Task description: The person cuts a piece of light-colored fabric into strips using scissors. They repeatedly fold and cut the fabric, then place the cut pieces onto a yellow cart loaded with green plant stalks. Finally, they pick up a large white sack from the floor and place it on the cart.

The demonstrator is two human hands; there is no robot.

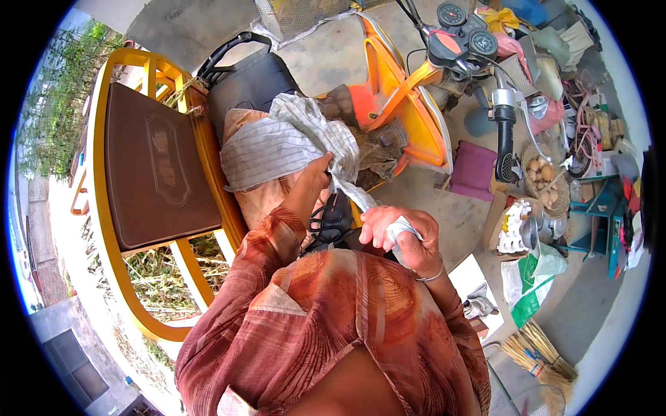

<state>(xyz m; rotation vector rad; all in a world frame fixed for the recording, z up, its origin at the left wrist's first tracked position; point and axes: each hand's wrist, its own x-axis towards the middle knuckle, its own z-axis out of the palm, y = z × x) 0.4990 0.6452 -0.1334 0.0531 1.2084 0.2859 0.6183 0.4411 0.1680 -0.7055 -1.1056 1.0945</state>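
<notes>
The right hand grips one end of the striped cloth. The left hand clutches its gathered part, near the black seat.

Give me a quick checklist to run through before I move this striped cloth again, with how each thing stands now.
1. Left hand has hold of the striped cloth: ok, at the gathered part.
2. Right hand has hold of it: ok, closed around the narrow end.
3. Cloth lies smooth: not ok, it is bunched and creased.
4. Cloth is clear of the black handlebar grip: ok, they are apart.
5. Cloth is clear of the black looped thing below the hands: cannot tell, they overlap closely in this view.
</notes>
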